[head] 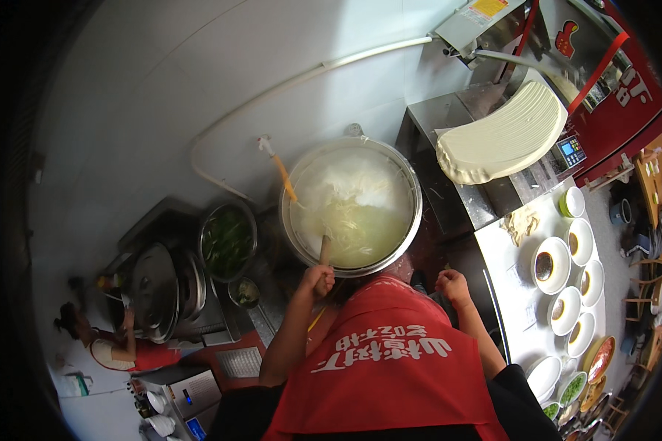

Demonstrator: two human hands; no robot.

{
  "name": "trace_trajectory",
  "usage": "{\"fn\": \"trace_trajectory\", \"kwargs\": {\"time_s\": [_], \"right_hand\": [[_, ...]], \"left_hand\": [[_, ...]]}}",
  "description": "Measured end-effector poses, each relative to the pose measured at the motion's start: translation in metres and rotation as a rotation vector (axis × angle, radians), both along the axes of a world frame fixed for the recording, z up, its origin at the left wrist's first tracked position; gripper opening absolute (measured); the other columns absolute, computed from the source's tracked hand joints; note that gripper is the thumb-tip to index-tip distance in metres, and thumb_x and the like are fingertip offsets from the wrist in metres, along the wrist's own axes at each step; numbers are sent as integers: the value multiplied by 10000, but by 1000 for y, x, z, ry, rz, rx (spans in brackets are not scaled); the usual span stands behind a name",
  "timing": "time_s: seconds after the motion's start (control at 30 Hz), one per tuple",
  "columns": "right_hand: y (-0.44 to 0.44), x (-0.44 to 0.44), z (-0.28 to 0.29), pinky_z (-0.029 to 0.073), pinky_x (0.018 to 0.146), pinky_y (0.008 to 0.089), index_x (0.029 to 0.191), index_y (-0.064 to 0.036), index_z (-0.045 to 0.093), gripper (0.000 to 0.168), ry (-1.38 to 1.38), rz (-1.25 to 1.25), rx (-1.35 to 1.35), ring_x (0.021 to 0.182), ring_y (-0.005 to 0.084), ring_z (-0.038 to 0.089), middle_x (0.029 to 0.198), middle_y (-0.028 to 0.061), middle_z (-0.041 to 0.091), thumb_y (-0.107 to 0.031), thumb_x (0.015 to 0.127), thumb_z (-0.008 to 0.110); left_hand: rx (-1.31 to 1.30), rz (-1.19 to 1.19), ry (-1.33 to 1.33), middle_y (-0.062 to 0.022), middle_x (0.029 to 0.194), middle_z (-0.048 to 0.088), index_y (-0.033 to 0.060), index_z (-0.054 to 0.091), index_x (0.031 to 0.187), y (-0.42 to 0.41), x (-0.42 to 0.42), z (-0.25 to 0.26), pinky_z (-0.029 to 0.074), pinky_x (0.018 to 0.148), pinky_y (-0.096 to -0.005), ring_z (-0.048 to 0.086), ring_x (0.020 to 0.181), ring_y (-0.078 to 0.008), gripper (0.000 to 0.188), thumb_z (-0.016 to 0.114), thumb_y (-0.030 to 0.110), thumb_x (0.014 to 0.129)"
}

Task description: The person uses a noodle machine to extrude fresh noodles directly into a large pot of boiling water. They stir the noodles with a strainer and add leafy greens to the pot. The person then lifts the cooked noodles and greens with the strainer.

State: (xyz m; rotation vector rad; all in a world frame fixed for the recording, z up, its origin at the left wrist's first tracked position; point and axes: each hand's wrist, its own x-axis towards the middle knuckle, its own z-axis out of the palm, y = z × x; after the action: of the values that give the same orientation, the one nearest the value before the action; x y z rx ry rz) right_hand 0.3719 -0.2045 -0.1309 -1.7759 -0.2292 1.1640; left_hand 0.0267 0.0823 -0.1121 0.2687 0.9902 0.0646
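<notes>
My left hand (316,279) is wrapped around a wooden stick (325,251), whose far end goes into a large round metal pot (417,204). Cloudy, steaming water fills the pot, and pale noodles (345,214) float in it. What the stick ends in is hidden under the water. My right hand (453,286) hangs in the air right of the pot's near rim, its fingers curled in and nothing visible in them. A yellow hose (284,177) from a wall tap reaches over the pot's left rim.
A ridged dough slab (505,135) rests on a steel counter beside a scale (571,151). Sauce bowls (551,265) and loose noodles (520,225) lie on a white table (488,242). To the left are a pot of greens (228,241), a ladle (245,292) and a co-worker (113,344).
</notes>
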Motion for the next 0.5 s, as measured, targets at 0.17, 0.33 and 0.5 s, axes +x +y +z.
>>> {"fn": "trace_trajectory", "kwargs": {"time_s": [0.17, 0.33, 0.5], "right_hand": [[7, 11, 13, 498, 602, 274, 1028, 48, 597, 217, -27, -19, 39, 658, 168, 626, 781, 75, 636, -100, 871, 581], [4, 9, 16, 496, 600, 271, 1030, 56, 593, 226, 1, -31, 24, 668, 165, 623, 783, 78, 632, -98, 864, 583], [-7, 5, 2, 511, 610, 275, 1028, 59, 592, 226, -30, 13, -2, 668, 162, 620, 787, 80, 631, -93, 861, 582]], "left_hand": [[725, -334, 557, -107, 665, 585, -16, 506, 961, -36, 27, 37, 410, 422, -320, 540, 486, -195, 287, 608, 86, 713], [582, -85, 410, -65, 600, 499, 44, 439, 1177, -78, -36, 62, 383, 380, -307, 456, 412, -155, 461, 581, 49, 739], [537, 4, 335, -60, 608, 488, 62, 420, 1207, -104, -63, 96, 374, 367, -292, 439, 396, -150, 440, 533, 33, 782]]}}
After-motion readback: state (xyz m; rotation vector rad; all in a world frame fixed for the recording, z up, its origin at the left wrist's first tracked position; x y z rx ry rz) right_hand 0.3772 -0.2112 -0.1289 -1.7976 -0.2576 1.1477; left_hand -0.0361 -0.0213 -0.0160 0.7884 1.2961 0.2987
